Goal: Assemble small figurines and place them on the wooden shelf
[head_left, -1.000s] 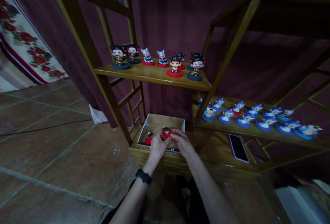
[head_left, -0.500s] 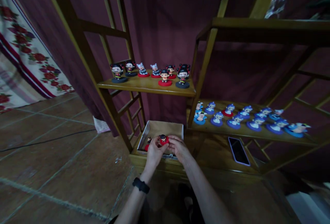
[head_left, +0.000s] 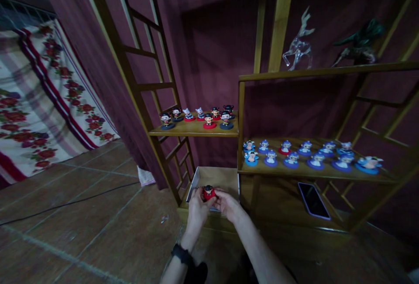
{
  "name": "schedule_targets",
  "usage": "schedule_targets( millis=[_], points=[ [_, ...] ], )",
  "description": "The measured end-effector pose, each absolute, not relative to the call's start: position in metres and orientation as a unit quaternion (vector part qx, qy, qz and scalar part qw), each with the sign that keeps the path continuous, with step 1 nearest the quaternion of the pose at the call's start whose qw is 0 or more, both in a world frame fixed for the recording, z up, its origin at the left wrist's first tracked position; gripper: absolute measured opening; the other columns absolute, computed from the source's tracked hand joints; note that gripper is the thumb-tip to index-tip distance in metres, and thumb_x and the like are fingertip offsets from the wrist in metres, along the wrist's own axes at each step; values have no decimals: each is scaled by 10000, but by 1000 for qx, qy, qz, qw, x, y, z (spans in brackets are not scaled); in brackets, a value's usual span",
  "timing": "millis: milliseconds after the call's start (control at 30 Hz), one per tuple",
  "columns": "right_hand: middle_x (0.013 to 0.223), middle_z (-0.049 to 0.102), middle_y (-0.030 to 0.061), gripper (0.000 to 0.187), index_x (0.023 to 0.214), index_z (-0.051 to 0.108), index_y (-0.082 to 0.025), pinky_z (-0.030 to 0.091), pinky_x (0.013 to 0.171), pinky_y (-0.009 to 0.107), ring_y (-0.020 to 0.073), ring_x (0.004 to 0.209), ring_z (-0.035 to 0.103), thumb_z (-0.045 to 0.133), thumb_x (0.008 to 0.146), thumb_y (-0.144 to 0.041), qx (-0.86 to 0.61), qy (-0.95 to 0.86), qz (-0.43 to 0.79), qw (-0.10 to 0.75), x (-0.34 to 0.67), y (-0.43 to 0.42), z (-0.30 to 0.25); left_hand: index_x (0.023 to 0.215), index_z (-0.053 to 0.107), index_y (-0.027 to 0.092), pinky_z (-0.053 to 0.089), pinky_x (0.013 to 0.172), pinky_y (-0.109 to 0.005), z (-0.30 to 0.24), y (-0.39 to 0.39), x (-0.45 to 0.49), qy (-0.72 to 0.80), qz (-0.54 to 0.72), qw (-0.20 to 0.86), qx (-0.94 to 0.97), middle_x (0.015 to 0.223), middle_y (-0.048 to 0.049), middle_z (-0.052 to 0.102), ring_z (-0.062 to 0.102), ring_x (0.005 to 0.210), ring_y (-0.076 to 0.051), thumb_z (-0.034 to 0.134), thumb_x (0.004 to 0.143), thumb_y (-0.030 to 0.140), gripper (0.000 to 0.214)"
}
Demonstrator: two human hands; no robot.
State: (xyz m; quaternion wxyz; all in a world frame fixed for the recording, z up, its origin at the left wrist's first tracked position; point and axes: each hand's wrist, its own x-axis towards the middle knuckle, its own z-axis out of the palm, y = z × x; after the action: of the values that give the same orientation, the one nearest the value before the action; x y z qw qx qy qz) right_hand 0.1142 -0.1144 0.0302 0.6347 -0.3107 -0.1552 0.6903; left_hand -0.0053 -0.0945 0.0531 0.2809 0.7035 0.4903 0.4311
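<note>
Hands, L (head_left: 198, 209) & R (head_left: 229, 206), both grip dark-haired red fig (head_left: 209, 194) over open cardbd box (head_left: 220, 176)

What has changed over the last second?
The head view tilted up, bringing the clear deer figurine fully into sight. The left hand and right hand still hold the red-based figurine at the open box; the phone and shelf figurines stayed put.

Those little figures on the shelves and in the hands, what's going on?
A person holds a small red figurine in the grip of the left hand and right hand, over an open box. Other figurines stand on shelves above.
</note>
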Motion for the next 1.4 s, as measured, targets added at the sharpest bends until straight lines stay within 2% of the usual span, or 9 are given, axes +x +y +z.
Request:
schedule_targets(
  millis=[100, 200, 367, 500, 700, 900, 1033, 1233, 1400],
  points=[
    [760, 692, 30, 233, 759, 630, -179, 492, 609, 263, 137, 633, 626, 730, 551, -205, -322, -162, 695, 623, 110, -131, 31, 908, 572, 135, 480, 688, -312, 54, -110, -14, 497, 424, 266, 708, 801, -38, 579, 588, 744, -176, 654, 629, 275, 323],
    [814, 693, 34, 251, 779, 629, -181, 490, 665, 273, 141, 690, 637, 733, 554, -212, -331, -178, 693, 616, 111, -155, 29, 949, 552, 145, 474, 749, -314, 50, -131, -15, 490, 395, 236, 740, 911, -58, 549, 579, 834, -179, 614, 674, 232, 295],
    [771, 689, 6, 214, 737, 626, -197, 474, 704, 272, 130, 700, 631, 727, 548, -183, -368, -180, 664, 626, 115, -189, 18, 1149, 434, 187, 469, 765, -289, 47, -171, -10, 462, 319, 177, 808, 1128, -93, 457, 578, 884, -169, 488, 773, 180, 380],
    [754, 682, -11, 198, 712, 624, -201, 467, 682, 256, 114, 668, 618, 721, 540, -179, -386, -172, 648, 633, 118, -205, 5, 1224, 371, 194, 461, 771, -279, 48, -194, -6, 431, 248, 149, 855, 1152, -107, 456, 579, 914, -183, 426, 820, 194, 408],
    [740, 677, -19, 223, 758, 638, -207, 474, 707, 260, 110, 671, 617, 713, 551, -178, -423, -185, 639, 615, 125, -221, -5, 1283, 327, 133, 380, 938, -329, 44, -213, -7, 397, 230, 120, 881, 1198, -152, 441, 481, 1110, -222, 376, 835, 162, 451],
    [841, 675, -5, 356, 872, 644, -219, 472, 775, 292, 136, 776, 621, 715, 527, -169, -418, -265, 641, 586, 131, -226, -6, 1309, 288, 105, 393, 932, -316, 37, -220, -9, 397, 185, 80, 895, 1195, -149, 443, 498, 1075, -224, 341, 816, 95, 496],
    [815, 667, -2, 443, 926, 627, -215, 477, 744, 292, 144, 740, 617, 732, 497, -194, -457, -293, 601, 587, 132, -225, -8, 1295, 284, 105, 411, 917, -312, 36, -221, -6, 381, 192, 66, 902, 1151, -135, 461, 516, 1040, -208, 341, 807, 77, 492],
    [768, 655, -1, 421, 906, 612, -199, 486, 686, 287, 147, 689, 604, 719, 500, -225, -493, -316, 542, 603, 129, -219, -15, 1288, 261, 105, 408, 927, -301, 33, -219, -3, 377, 198, 53, 903, 1136, -130, 460, 513, 1051, -198, 341, 795, 61, 501],
    [796, 660, 11, 335, 884, 603, -188, 482, 717, 300, 154, 718, 600, 661, 559, -240, -512, -364, 484, 609, 116, -207, -21, 1286, 253, 116, 414, 928, -310, 28, -208, -9, 384, 206, 66, 898, 1152, -130, 447, 490, 1092, -202, 336, 792, 59, 505]
  ],
)
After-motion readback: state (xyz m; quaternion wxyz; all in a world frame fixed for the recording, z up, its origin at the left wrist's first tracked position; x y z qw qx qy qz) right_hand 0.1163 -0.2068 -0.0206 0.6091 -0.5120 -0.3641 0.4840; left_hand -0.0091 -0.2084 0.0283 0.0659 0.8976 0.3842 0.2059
